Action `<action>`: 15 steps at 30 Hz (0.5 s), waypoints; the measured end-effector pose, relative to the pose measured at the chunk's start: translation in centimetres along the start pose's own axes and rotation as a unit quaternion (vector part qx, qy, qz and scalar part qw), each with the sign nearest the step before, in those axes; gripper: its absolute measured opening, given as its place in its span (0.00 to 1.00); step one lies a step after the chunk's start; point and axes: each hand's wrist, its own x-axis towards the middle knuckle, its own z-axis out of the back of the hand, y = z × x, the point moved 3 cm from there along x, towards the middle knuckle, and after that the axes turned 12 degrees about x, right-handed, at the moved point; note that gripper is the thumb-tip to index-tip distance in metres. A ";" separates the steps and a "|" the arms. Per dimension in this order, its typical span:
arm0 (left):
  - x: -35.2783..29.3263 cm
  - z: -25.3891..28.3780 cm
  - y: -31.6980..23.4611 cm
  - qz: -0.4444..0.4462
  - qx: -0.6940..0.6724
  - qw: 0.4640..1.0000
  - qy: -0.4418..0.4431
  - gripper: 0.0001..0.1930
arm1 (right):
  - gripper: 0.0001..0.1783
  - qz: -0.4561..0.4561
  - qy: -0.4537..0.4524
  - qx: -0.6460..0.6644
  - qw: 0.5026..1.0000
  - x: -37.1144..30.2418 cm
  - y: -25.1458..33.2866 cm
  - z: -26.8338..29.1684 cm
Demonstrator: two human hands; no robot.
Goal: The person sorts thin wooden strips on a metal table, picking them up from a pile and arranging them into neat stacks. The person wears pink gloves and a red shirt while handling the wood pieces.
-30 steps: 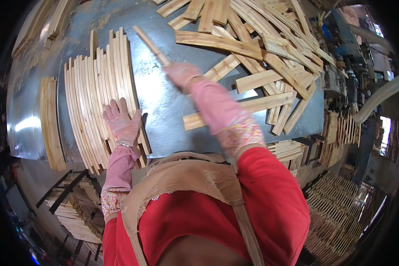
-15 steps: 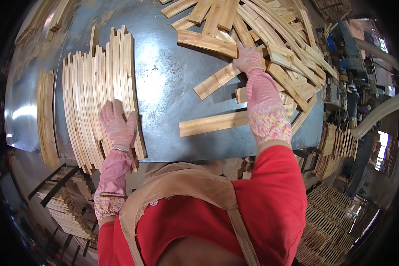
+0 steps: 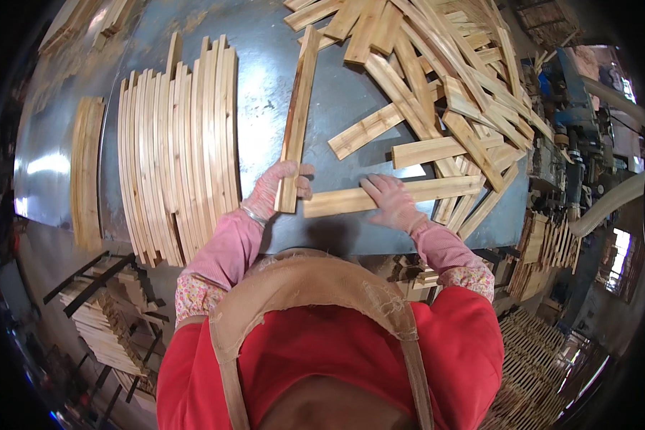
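Head: right of strip row (image 3: 183,143), left hand (image 3: 272,190) clasps dark-edged plank (image 3: 301,107) off-centre, risking tipping; half-curled right hand (image 3: 393,203) touches pale plank (image 3: 444,189), grip unclear.

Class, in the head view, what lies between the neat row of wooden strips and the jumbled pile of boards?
The head view shows the left hand there, gripping a board, with metal tabletop visible around them.

L fingers (image 3: 304,188) now rnd plank (image 3: 299,115)
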 end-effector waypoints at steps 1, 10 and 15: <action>-0.9 0.1 -0.7 -0.007 -0.026 1.000 -0.006 0.31 | 0.52 -0.014 0.038 -0.011 0.999 -1.4 -1.5 -1.5; -6.8 2.1 -4.3 -0.153 0.123 0.970 -0.145 0.33 | 0.42 -0.253 0.088 0.282 0.921 14.1 -0.9 2.4; -6.7 -1.1 -7.7 -0.245 0.372 0.854 -0.268 0.37 | 0.39 -0.241 -0.096 0.324 0.910 32.6 2.4 -7.4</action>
